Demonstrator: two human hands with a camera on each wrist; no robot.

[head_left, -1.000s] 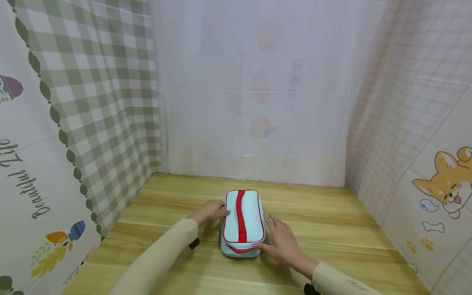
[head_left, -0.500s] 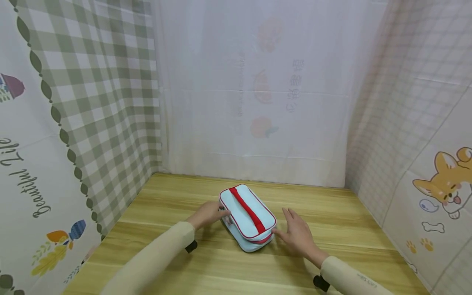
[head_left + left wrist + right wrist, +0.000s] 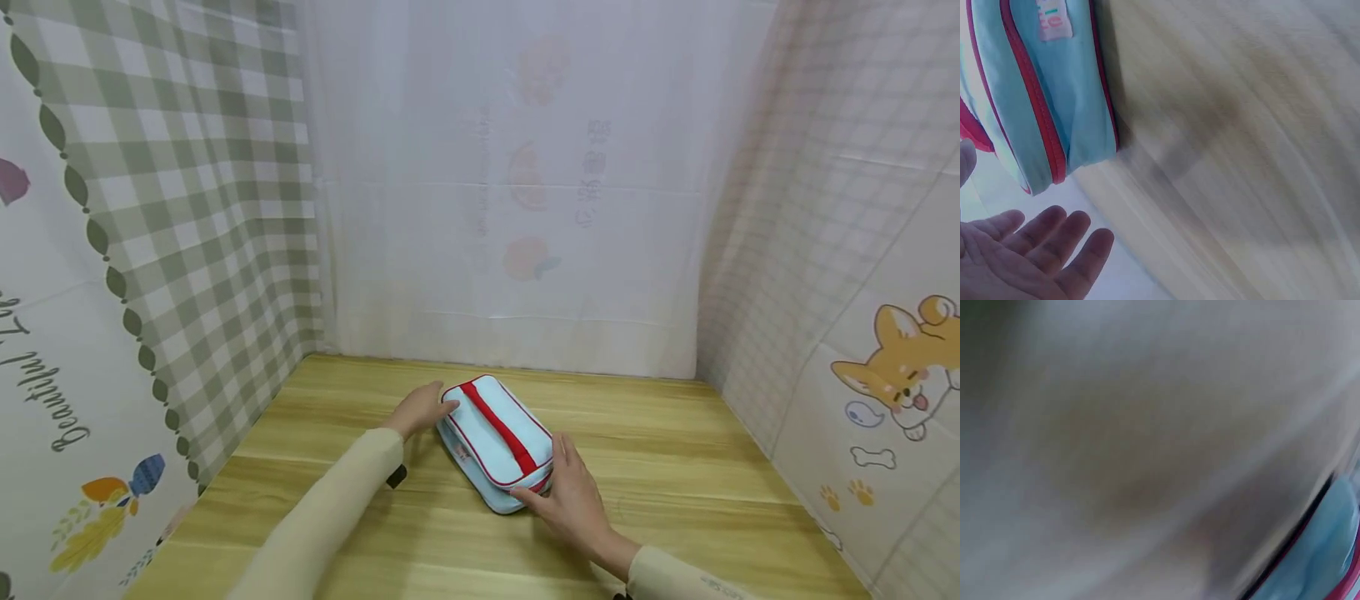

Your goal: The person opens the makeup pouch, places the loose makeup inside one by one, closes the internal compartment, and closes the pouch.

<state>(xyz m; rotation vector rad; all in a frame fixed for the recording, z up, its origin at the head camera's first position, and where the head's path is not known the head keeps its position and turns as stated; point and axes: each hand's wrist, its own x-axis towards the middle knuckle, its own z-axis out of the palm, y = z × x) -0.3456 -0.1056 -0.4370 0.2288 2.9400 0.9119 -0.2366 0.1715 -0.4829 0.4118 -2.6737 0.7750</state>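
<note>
A light blue zippered bag (image 3: pixel 506 433) with red piping and a red strap handle (image 3: pixel 501 427) lies slanted on the wooden table. Its far end points left and its near end right. My left hand (image 3: pixel 416 412) is at the far left corner, thumb over the top edge. In the left wrist view, that hand's fingers (image 3: pixel 1066 240) are spread and loose, just off the bag's end (image 3: pixel 1035 112). My right hand (image 3: pixel 573 496) lies at the near right corner, thumb at the near end and extended fingers along the side. The right wrist view is blurred, with only the bag's edge (image 3: pixel 1310 556) visible.
The wooden table (image 3: pixel 360 533) is walled in by a green checked cloth (image 3: pixel 247 167) on the left, a white curtain (image 3: pixel 420 208) at the back and a pale cloth with a cartoon dog (image 3: pixel 903 367) on the right.
The bag has turned counterclockwise from straight to slanted. My left hand has shifted towards its far left corner. My right hand moved out to the right, then back against the bag.
</note>
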